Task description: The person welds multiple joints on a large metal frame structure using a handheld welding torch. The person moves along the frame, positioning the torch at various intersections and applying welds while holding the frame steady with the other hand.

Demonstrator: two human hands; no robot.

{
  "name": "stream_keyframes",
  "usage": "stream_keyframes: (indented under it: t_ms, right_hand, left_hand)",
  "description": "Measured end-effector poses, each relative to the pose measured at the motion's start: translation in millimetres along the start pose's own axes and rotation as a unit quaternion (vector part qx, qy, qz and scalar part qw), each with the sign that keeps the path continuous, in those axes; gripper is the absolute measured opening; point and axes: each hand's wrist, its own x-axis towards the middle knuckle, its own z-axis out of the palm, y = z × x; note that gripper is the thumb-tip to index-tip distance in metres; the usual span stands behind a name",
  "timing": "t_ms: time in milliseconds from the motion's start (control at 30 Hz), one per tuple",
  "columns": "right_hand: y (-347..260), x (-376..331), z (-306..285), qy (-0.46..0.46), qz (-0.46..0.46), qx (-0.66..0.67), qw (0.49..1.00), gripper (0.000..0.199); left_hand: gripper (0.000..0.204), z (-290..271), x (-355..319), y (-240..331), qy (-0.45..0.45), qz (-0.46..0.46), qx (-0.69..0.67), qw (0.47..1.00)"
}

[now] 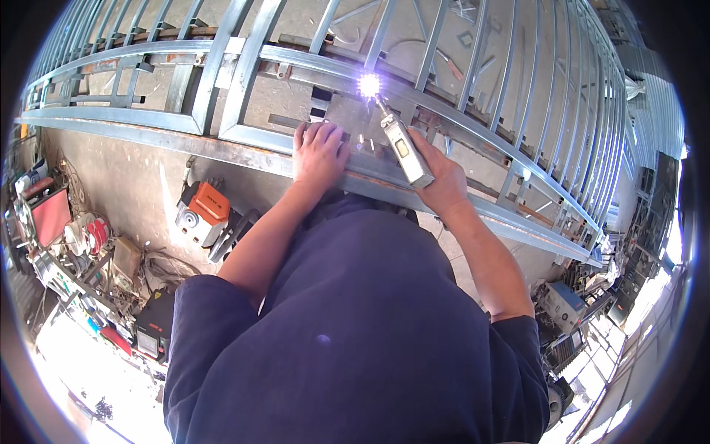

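Clamped around the rear part of a silver handheld tool, the right grip has its fingers closed along the tool's right side, above the near rail. Left grip lies palm down on that same rail, fingers close together and slightly bent, pointing to the far side; I cannot tell whether it squeezes the metal or only rests there, as the palm hides the contact.

The handheld tool is boxy and slim, tilted with its narrow nozzle toward the far left, and bears a small yellowish window on its upper face. At its tip burns a white-violet flare, right by the inner rail of a metal frame and near the foot of an upright bar. The glare hides the exact spot where tip and metal meet.

The metal frame is bluish silver and shiny, spread across the scene in front of the person from left to right, with many parallel bars running to the far side. Its near rail shows brownish, rust-like marks along the edge.

On the floor at the near left stands an orange and white machine; a blue and white box sits at the near right
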Motion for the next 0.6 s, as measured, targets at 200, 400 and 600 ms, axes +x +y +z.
stream_keyframes:
  t_ms: [200,400,600]
  right_hand:
    - [-5,1,-7,-0.008,0.021,0.014,1.0,0.092]
    - [-8,-1,-11,-0.011,0.035,0.044,0.998,0.091]
    - [-4,-2,-12,-0.018,0.039,0.035,0.998,0.092]
  left_hand:
    - [0.03,4,-4,-4,0.047,0.028,-0.032,0.998]
    - [0.025,2,-4,-2,0.059,0.032,-0.027,0.997]
    - [0.03,-6,-5,1,0.032,0.06,-0.027,0.997]
